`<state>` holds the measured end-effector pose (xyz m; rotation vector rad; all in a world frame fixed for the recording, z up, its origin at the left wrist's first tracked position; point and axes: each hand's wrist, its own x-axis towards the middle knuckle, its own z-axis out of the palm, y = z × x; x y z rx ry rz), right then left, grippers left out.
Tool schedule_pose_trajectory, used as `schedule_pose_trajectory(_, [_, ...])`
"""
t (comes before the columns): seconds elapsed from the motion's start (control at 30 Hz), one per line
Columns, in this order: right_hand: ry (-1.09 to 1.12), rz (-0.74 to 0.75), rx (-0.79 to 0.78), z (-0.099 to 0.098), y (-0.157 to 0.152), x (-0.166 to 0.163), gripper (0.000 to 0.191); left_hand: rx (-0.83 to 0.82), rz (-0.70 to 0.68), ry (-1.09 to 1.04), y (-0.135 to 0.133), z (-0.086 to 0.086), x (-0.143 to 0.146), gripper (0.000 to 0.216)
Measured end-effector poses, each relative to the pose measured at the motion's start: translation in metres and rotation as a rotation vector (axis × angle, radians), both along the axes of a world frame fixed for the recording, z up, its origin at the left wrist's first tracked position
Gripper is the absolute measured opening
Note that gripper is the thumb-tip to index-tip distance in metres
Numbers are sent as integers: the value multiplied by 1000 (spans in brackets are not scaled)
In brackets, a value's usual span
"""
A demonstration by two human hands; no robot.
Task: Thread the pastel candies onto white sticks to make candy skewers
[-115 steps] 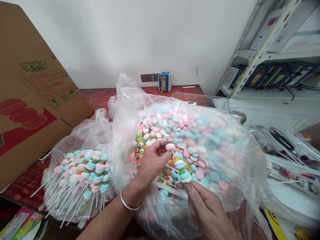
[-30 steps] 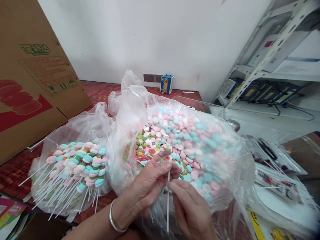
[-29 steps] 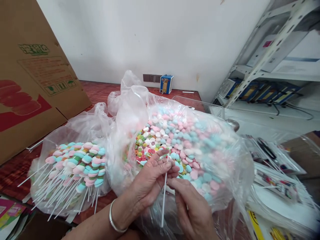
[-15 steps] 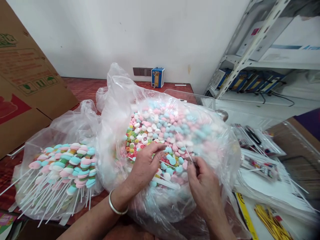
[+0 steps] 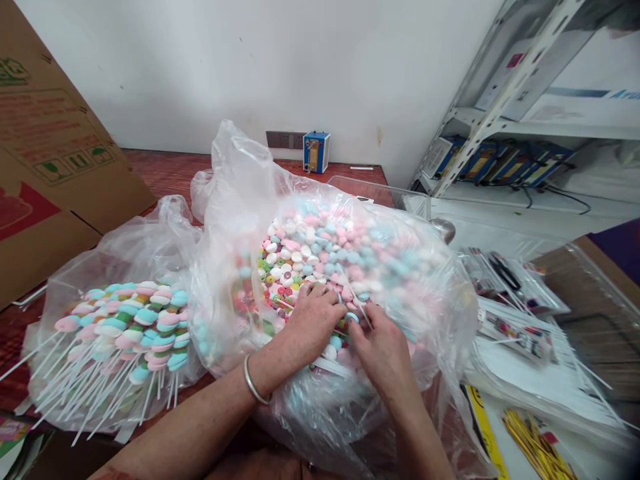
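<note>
A large clear plastic bag [image 5: 227,200] lies open, full of pink, blue and white puffy candies [image 5: 345,243] and small coloured candy rings [image 5: 277,270]. My left hand [image 5: 315,313] is inside its mouth with fingers curled down over the candies. Its fingertips are hidden, so what they hold cannot be made out. Close beside it, my right hand [image 5: 383,347] pinches a thin white stick [image 5: 356,290] that slants up to the left. A blue candy [image 5: 353,317] shows between the two hands. Left of the bag lies a pile of candy skewers [image 5: 145,323] on white sticks.
A cardboard box [image 5: 45,147] stands at the left. On the right are packs of white sticks [image 5: 530,380], scissors [image 5: 504,270] and gold twist ties [image 5: 537,447]. A small blue device [image 5: 317,152] sits by the wall, and a metal shelf [image 5: 540,127] rises behind.
My right hand has moved left and up with the stick, close to my left hand. My left hand has shifted slightly right, its fingers now bent downward over the candies.
</note>
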<state>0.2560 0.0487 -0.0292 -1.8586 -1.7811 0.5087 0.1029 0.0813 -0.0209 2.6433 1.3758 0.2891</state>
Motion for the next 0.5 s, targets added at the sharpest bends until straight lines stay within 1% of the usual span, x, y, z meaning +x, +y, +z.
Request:
schedule_pose_trajectory(0.07, [58, -46, 3, 0, -2, 8, 24, -8, -37, -22, -2, -1, 0, 11])
schedule_pose_trajectory(0.13, [109, -95, -1, 0, -4, 13, 31, -8, -34, -45, -4, -2, -2, 14])
schedule_pose_trajectory(0.2, [155, -145, -6, -2, -5, 16, 35, -17, -4, -48, -4, -1, -4, 17])
schedule_pose_trajectory(0.3, [232, -194, -4, -3, -5, 17, 42, -57, 53, -69, 1, 9, -2, 21])
schedule_pose_trajectory(0.4, [298, -211, 5, -3, -5, 16, 45, -47, 124, -107, 10, 17, 8, 16])
schedule_pose_trajectory(0.5, [341, -208, 17, -4, -5, 16, 47, -30, 177, -111, 20, 17, 19, 12])
